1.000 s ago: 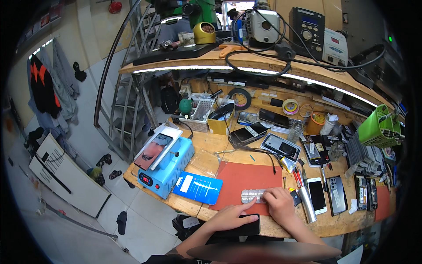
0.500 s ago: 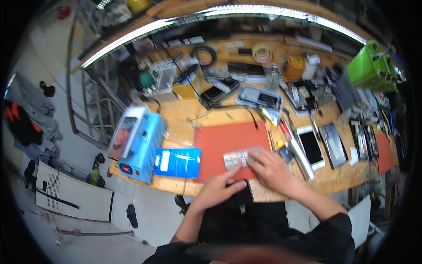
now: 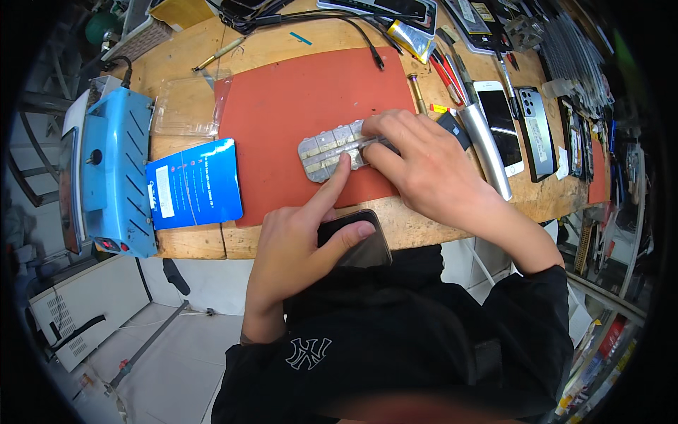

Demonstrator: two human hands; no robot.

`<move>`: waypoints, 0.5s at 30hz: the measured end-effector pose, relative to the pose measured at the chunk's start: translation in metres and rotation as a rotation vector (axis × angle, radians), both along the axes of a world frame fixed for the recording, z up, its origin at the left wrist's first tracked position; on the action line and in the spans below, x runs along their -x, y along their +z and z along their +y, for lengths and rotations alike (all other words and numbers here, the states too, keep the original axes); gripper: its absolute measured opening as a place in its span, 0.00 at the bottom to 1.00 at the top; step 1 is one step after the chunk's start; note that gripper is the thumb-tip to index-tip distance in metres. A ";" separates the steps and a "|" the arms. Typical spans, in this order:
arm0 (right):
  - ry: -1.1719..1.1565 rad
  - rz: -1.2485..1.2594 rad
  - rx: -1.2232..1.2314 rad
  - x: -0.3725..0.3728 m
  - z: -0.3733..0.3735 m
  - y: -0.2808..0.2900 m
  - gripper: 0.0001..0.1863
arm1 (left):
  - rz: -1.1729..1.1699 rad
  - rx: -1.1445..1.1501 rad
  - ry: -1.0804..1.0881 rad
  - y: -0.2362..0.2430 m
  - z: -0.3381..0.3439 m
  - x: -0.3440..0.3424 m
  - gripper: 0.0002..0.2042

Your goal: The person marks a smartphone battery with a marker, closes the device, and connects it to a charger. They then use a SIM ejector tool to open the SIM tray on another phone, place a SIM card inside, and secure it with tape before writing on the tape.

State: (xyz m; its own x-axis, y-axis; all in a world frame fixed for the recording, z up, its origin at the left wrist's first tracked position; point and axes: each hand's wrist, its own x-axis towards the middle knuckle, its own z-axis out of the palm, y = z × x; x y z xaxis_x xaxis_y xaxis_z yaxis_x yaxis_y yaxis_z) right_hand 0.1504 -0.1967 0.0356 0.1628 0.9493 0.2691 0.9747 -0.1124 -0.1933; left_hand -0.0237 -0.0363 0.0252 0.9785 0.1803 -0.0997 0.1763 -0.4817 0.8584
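On the red mat [image 3: 275,92] lies a small clear compartment box [image 3: 321,152] with rows of little lidded cells. My right hand [image 3: 438,169] is closed at the box's right end, thumb and fingers bent round it; its fingertips are partly hidden. My left hand [image 3: 289,244] holds a dark smartphone [image 3: 371,244] at the table's front edge, the thumb across its face and the lower fingers out of sight. Its index finger stretches forward and touches the near side of the box.
To the left stand a blue machine [image 3: 116,169], a blue card [image 3: 194,185] and a clear plastic tray [image 3: 185,106]. Rightward lie a silver tube [image 3: 486,152], a white phone [image 3: 500,127], a grey phone back [image 3: 537,134] and red-handled tools [image 3: 446,78]. A black cable [image 3: 364,35] crosses the back.
The view has come closer and lower over the mat, so the hands and box look larger. The right fingers stay at the box's right end, and the left hand keeps the smartphone.
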 end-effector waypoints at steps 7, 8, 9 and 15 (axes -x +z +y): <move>-0.027 0.042 0.129 -0.001 0.007 0.009 0.13 | 0.004 -0.033 -0.032 -0.001 0.003 0.000 0.41; -0.036 0.055 0.146 -0.002 0.007 0.010 0.13 | -0.003 -0.032 -0.036 -0.001 0.004 0.000 0.41; -0.036 0.077 0.148 -0.003 0.006 0.010 0.13 | -0.008 -0.032 -0.040 -0.001 0.004 0.000 0.42; -0.021 0.172 -0.012 -0.008 -0.001 0.000 0.11 | 0.014 -0.033 -0.058 -0.002 0.005 -0.002 0.45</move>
State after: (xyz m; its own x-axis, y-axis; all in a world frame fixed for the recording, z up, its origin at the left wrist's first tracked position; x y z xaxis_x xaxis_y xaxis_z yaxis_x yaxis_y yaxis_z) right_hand 0.1588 -0.1972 0.0356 0.2276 0.9419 0.2471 0.9247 -0.1295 -0.3581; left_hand -0.0219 -0.0317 0.0230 0.9860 0.1263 -0.1086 0.1590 -0.5196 0.8395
